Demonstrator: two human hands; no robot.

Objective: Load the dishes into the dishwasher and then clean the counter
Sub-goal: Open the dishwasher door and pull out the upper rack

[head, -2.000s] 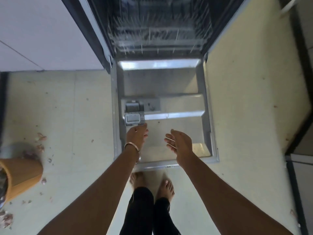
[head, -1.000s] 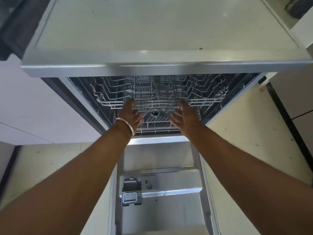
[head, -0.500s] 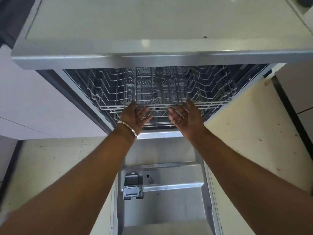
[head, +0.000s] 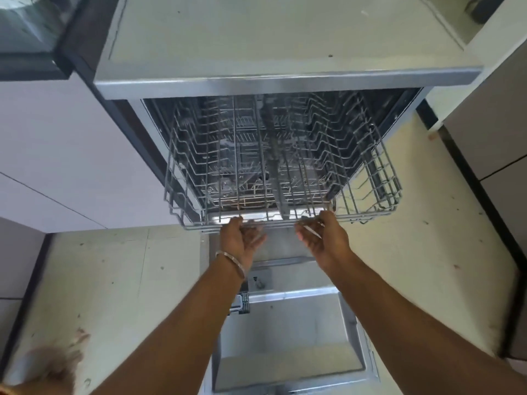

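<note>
One upper rack [head: 285, 178] has slid out, gripped by left hand [head: 242, 240] and right hand [head: 323, 238].

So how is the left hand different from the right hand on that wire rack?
The left hand wears a thin metal bangle at the wrist; the right hand has a bare wrist. The left hand grips the grey wire dishwasher rack left of its middle, the right hand grips it right of the middle. Both hold the rack's front rail from below, fingers curled around it, above the open steel dishwasher door.
</note>
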